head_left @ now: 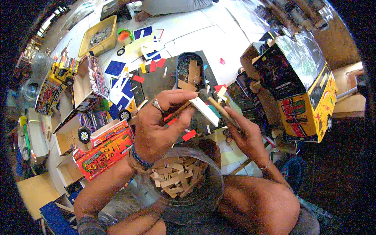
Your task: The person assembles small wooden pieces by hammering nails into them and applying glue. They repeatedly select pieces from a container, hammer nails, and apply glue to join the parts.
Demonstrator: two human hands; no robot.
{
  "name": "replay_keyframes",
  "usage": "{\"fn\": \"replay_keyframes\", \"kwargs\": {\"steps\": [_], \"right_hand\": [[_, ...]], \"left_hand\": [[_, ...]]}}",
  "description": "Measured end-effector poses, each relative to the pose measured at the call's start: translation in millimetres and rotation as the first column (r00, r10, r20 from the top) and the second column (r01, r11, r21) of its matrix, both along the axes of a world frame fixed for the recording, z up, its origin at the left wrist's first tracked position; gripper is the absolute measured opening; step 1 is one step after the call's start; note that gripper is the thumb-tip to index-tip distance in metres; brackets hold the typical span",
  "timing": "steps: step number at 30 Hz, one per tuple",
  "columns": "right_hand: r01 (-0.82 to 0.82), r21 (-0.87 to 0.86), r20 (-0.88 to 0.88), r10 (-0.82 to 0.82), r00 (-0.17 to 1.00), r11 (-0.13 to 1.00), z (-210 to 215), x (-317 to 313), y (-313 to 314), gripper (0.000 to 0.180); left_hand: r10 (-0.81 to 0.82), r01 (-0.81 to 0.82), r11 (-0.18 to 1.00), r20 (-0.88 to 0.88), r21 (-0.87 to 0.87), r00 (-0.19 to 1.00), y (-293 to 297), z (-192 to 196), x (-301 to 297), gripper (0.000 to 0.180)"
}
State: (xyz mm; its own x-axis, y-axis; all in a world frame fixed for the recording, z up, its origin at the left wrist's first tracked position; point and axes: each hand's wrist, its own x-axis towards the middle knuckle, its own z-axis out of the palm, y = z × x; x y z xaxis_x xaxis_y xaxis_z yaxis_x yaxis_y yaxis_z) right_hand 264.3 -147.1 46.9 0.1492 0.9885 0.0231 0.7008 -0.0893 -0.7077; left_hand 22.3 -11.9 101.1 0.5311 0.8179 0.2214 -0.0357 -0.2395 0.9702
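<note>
Over the nearer part of the dark board, the seated person's two hands meet. The left hand, with a ring and a braided blue bracelet, has thumb and forefinger pinched on one end of a small white-faced strip, which is tilted, its other end slanting down toward the right. The fingers of the right hand are closed around the wooden handle of a dark-tipped tool, whose tip lies near the strip's upper end; I can't tell whether they touch, or what kind of tool it is.

At the board's far edge stands a dark blue oval tray holding brown cardboard pieces. Red scraps lie about the board, while blue cards are spread by its left edge.

Between the person's legs sits a clear round tub with many cut tan strips. Left of the board, an orange-red toy truck panel leans beside a black toy wheel; to the right stands a yellow toy bus.
</note>
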Motion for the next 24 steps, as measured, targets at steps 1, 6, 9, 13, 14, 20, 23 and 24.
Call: {"fn": "replay_keyframes", "kwargs": {"steps": [1, 6, 9, 13, 14, 20, 23, 24], "right_hand": [[-0.005, -0.015, 0.049, 0.006, 0.999, 1.0, -3, -1, -2, 0.058], [-0.089, -0.031, 0.161, 0.093, 0.983, 0.996, -9, -9, -3, 0.062], [-0.148, -0.052, 0.217, 0.156, 0.964, 0.988, -11, -13, 0, 0.055], [-0.147, -0.008, 0.263, 0.144, 0.954, 0.989, -16, -18, 8, 0.04], [-0.144, -0.032, 0.292, 0.147, 0.945, 0.989, -18, -19, 10, 0.038], [-0.168, 0.052, 0.391, 0.134, 0.911, 0.984, -25, -24, 21, 0.03], [-0.213, 0.123, 0.461, 0.134, 0.877, 0.969, -15, -22, 26, 0.029], [-0.225, 0.131, 0.481, 0.136, 0.866, 0.965, -8, -21, 26, 0.029]], "left_hand": [[0.007, -0.001, 0.992, -0.044, 0.124, 0.999, 1, 2, 0, 0.03], [0.033, 0.025, 0.951, -0.182, 0.309, 0.983, -4, 6, -4, 0.032], [0.014, 0.036, 0.963, -0.183, 0.268, 0.983, -10, 6, -6, 0.031], [-0.021, 0.137, 0.878, -0.249, 0.458, 0.968, -11, 3, -8, 0.037], [-0.024, 0.158, 0.84, -0.254, 0.519, 0.967, -11, 3, -8, 0.039], [-0.043, 0.219, 0.692, -0.265, 0.687, 0.963, -8, -2, -2, 0.038], [-0.04, 0.238, 0.712, -0.3, 0.66, 0.953, -10, -1, -1, 0.038], [-0.048, 0.244, 0.722, -0.304, 0.648, 0.951, -11, -1, 0, 0.038]]}}
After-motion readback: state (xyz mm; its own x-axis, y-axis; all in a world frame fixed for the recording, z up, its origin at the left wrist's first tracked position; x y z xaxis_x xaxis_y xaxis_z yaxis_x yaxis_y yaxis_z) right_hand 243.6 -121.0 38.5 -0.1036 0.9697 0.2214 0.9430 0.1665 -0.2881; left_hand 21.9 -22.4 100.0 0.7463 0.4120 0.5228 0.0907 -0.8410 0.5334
